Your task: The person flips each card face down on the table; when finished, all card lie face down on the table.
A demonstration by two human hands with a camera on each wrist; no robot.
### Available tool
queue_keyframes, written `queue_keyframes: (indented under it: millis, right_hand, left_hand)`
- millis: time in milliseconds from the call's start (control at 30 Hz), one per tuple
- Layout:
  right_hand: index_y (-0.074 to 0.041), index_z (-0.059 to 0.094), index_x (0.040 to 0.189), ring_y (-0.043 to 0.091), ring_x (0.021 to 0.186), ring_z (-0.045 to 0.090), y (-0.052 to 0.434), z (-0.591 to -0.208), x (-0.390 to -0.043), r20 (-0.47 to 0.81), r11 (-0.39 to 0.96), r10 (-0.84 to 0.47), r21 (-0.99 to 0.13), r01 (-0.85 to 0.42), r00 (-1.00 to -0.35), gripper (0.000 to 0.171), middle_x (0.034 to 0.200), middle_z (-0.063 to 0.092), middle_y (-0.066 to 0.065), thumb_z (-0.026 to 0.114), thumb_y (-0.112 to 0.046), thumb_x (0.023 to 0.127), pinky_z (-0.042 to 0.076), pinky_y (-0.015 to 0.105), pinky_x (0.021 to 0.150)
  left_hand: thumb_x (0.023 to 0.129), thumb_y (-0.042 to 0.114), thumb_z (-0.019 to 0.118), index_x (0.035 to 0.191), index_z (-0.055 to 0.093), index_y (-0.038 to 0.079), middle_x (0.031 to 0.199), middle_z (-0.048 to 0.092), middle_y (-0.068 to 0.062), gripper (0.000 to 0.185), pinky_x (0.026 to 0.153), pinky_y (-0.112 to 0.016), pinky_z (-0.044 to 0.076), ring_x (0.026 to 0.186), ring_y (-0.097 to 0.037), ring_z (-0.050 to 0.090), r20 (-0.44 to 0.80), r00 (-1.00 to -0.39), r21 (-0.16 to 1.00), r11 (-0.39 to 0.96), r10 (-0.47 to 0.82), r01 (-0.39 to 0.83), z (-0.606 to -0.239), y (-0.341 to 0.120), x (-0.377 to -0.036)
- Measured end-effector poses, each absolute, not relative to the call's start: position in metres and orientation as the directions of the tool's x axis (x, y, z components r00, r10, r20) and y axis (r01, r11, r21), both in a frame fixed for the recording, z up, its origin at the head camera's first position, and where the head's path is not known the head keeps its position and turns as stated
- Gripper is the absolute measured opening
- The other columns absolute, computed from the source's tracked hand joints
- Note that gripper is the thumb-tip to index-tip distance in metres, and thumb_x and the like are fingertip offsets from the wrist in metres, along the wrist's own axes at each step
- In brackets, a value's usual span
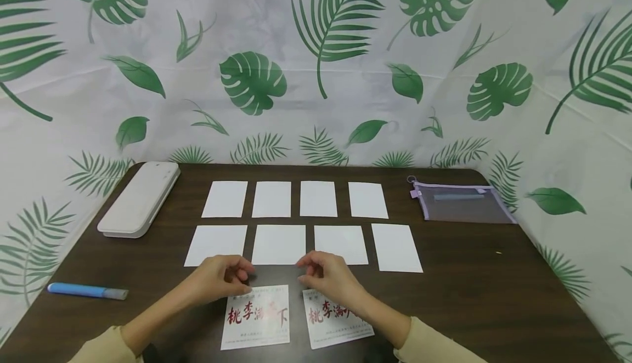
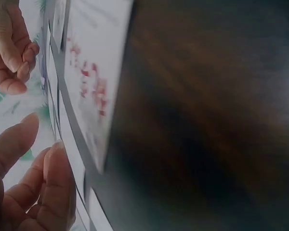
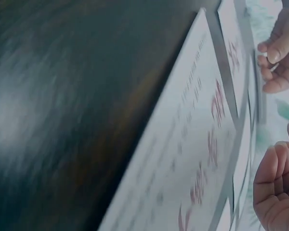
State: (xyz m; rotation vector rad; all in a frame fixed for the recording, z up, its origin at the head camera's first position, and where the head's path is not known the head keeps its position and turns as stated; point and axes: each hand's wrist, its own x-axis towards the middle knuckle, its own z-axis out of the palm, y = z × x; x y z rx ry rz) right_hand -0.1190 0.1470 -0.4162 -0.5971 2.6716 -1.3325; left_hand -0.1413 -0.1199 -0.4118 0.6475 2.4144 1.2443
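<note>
Two white cards printed with red Chinese characters lie side by side near the front of the table: the left card and the right card, which sits slightly turned. Over the top edge of the left card is my left hand, its fingers loosely bent; in the left wrist view its thumb stands apart from the fingers with nothing between. My right hand hovers over the right card's upper part and hides some characters. Its fingers curve loosely around nothing visible. Whether either hand touches a card cannot be told.
Two rows of blank white cards lie just beyond the hands. A white case stands at the back left, with a blue pen in front of it. At the back right lies a purple-edged mesh pouch. Leaf-printed cloth hangs behind the table.
</note>
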Motion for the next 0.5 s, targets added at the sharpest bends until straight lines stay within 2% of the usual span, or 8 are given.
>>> queue_keyframes:
  millis: [267, 500]
  right_hand:
    - [-0.003, 0.067, 0.093, -0.004, 0.058, 0.041, 0.126, -0.426, -0.117, 0.081, 0.568, -0.474, -0.733, -0.375, -0.877, 0.02, 0.069, 0.054, -0.003, 0.075, -0.001, 0.075, 0.04, 0.014, 0.052]
    - [-0.007, 0.068, 0.093, -0.002, 0.059, 0.042, 0.116, -0.43, -0.117, 0.041, 0.651, -0.469, -0.658, -0.377, -0.882, 0.024, 0.066, 0.053, -0.008, 0.079, -0.008, 0.071, 0.038, 0.014, 0.057]
  left_hand:
    - [0.071, 0.011, 0.08, 0.1, 0.063, -0.001, 0.077, 0.055, -0.001, 0.036, 0.056, -0.019, 0.045, 0.063, -0.002, 0.051, -0.105, -0.843, 0.811, 0.537, 0.527, 0.235, -0.422, -0.142, -0.128]
    - [0.069, 0.012, 0.081, 0.1, 0.061, 0.002, 0.075, 0.052, 0.001, 0.039, 0.054, -0.019, 0.043, 0.061, 0.0, 0.047, -0.084, -0.844, 0.773, 0.57, 0.529, 0.28, -0.429, -0.148, -0.122]
